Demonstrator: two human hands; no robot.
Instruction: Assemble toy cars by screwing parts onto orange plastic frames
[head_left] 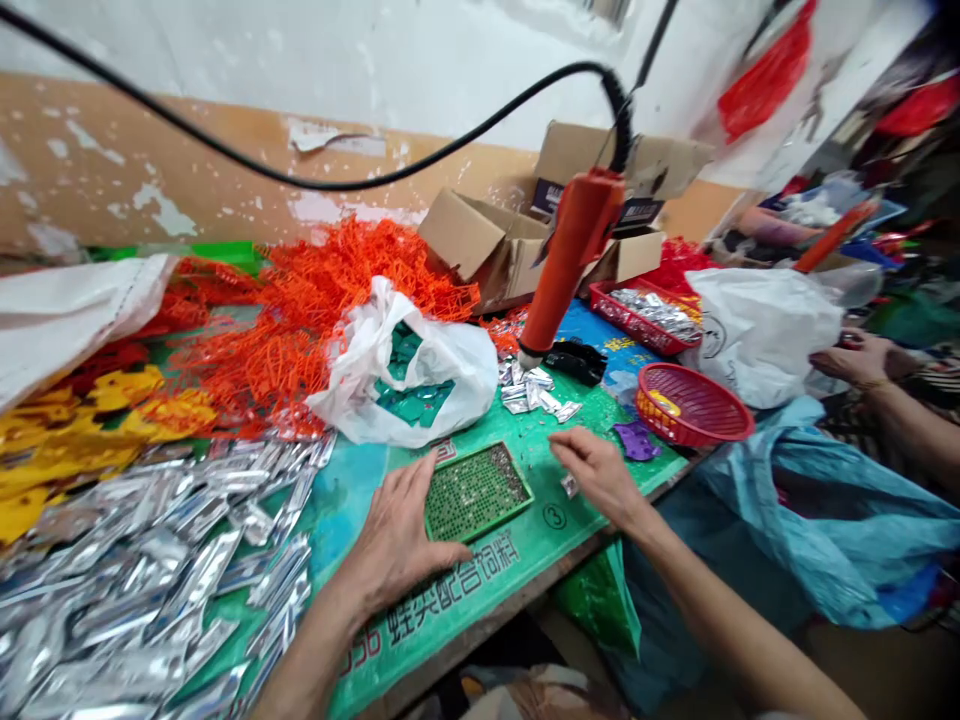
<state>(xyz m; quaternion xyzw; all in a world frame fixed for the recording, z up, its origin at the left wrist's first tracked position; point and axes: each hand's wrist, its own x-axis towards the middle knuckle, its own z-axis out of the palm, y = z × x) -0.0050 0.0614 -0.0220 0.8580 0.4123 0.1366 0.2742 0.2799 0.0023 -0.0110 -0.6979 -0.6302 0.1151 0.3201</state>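
Note:
A shallow green tray full of small holes lies on the green printed sheet, with tiny greyish bits gathered toward its right end. My left hand holds its near left corner, fingers along the left side and thumb by the front edge. To the right of the tray is my right hand, its fingers curled and the fingertips drawn together; whatever they hold is too small to make out. A small silvery piece lies just under that hand. Beyond it, an orange electric screwdriver hangs tip down over small silver pieces.
A white bag of teal parts stands behind the tray. Silver strips and orange plastic pieces cover the left. At right are a red basket, a purple piece, black gloves and another person's hands.

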